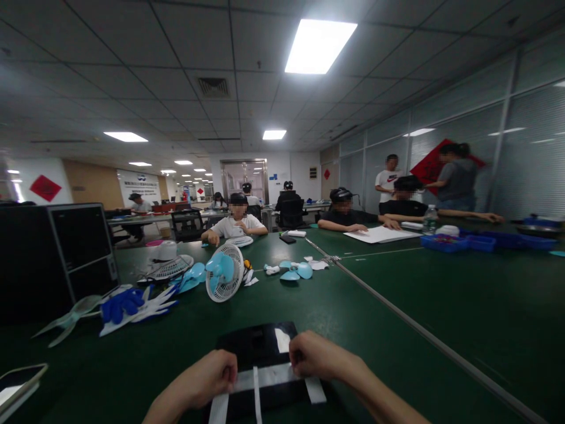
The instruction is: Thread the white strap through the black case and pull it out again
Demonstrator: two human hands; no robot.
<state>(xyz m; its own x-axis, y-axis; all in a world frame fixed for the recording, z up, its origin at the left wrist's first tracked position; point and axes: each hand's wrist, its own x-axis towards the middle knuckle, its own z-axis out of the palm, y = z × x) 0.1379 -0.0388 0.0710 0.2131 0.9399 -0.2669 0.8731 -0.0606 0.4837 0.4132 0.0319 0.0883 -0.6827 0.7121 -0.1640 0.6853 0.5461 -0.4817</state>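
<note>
Left hand [217, 375] and right hand [314, 356] each clamp their grip on a pale strip [276, 375] across a black panel [247, 343] on a desk [375, 338]

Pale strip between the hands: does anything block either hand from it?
Nothing visible blocks either: the left hand and right hand are at opposite ends of the pale strip, which spans the black panel. A narrow white strip crosses it between the hands; I can't tell which lies on top.

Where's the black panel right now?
Head view, bottom centre: the black panel lies on the green table, between the left hand and right hand, pale strips across it.
</note>
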